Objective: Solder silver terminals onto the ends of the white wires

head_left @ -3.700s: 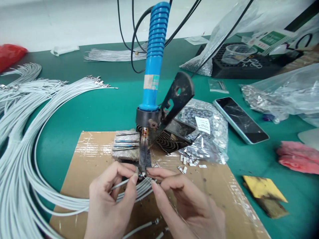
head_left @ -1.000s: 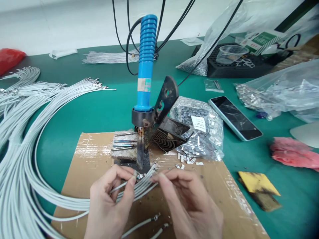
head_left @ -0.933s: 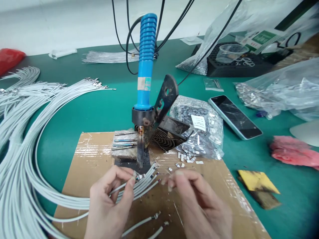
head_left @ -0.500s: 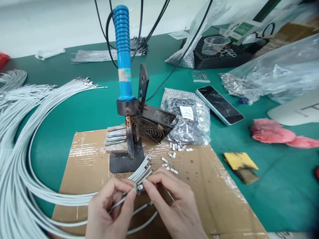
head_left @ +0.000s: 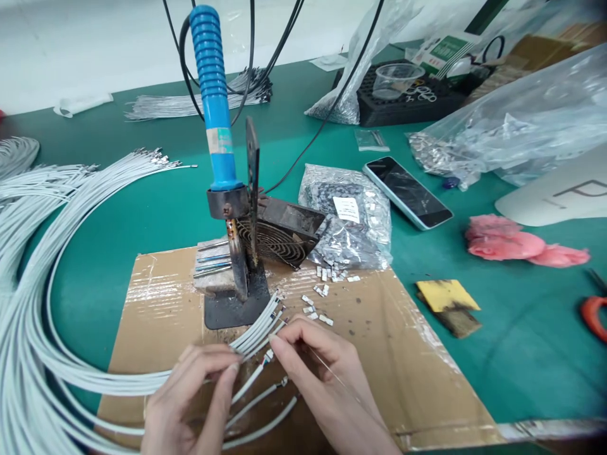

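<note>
My left hand (head_left: 194, 395) has its thumb and fingertips closed at the edge of a bundle of white cables (head_left: 258, 335), seemingly pinching one cable. My right hand (head_left: 322, 373) grips a thin strand of solder wire (head_left: 327, 365), which runs back across the palm. Between the hands lies a separate white cable with a small white connector (head_left: 268, 356) on its end. Two more loose cable ends lie nearer to me. Behind the bundle stands a blue-handled soldering iron (head_left: 215, 107), upright in a metal stand (head_left: 222, 313), its tip pointing down.
Small white connectors (head_left: 325, 320) are scattered on the cardboard (head_left: 379, 354). Farther back are a black fan (head_left: 284, 237), a plastic bag of parts (head_left: 346, 208) and a phone (head_left: 408, 193). A burnt yellow sponge (head_left: 448, 296) lies right; a large cable bundle (head_left: 28, 303) curves in from the left.
My left hand has moved left, off the cable with the connector and onto the bundle's edge. The right hand keeps the solder wire. The camera view has shifted slightly right.
</note>
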Motion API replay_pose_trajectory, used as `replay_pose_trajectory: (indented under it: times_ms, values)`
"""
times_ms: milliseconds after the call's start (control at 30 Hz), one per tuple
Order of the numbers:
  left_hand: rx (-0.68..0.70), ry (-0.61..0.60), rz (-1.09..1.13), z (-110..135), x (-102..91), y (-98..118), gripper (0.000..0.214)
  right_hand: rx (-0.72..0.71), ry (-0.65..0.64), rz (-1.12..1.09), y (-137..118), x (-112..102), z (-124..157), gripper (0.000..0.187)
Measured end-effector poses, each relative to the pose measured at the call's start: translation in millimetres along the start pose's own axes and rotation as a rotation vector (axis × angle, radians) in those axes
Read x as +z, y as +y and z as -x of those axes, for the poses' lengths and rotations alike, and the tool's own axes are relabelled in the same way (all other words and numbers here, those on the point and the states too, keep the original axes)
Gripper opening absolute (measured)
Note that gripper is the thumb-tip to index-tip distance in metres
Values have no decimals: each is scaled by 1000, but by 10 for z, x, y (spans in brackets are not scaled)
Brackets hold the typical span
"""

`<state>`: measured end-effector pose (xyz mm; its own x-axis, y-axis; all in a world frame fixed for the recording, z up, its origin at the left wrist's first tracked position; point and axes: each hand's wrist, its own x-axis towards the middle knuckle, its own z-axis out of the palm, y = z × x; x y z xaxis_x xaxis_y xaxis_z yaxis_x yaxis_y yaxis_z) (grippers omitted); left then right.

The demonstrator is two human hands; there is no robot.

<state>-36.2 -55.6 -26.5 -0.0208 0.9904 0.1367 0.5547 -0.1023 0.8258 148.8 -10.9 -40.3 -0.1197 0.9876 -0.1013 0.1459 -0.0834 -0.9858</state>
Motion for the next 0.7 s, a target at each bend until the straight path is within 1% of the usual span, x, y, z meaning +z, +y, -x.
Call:
replay_pose_trajectory:
  times_ms: [33, 133, 200, 267, 333, 433, 500, 533, 600, 633, 700]
  values:
    - [60, -50, -95, 8, -38, -71, 19, -1, 2, 0, 4, -4, 1, 34]
    - [186, -32, -367, 86, -124, -292, 12, -13, -8, 14, 10, -12, 6, 32]
    - [283, -23, -524, 151, -163, -398, 11, -24, -16, 38, 13, -17, 16, 32]
    - [403, -48, -650, 191, -198, -451, 16, -54, -19, 77, 19, -36, 38, 32]
    - [479, -95, -753, 202, -228, -462, 20, -93, -40, 142, 23, -80, 74, 33]
    - [513, -174, -849, 194, -247, -453, 23, -128, -179, 253, 18, -187, 145, 32]
    - [492, -199, -846, 192, -242, -455, 20, -161, -272, 305, 16, -268, 192, 32]
    - [475, -200, -831, 193, -238, -458, 17, -177, -297, 322, 19, -308, 211, 31]
    - [460, -194, -809, 192, -239, -470, 15, -176, -286, 353, 37, -384, 235, 31]
    - [465, -186, -805, 190, -246, -478, 16, -160, -251, 365, 52, -422, 237, 32]
    - [483, -187, -787, 182, -274, -495, 19, -117, -131, 392, 95, -496, 220, 34]
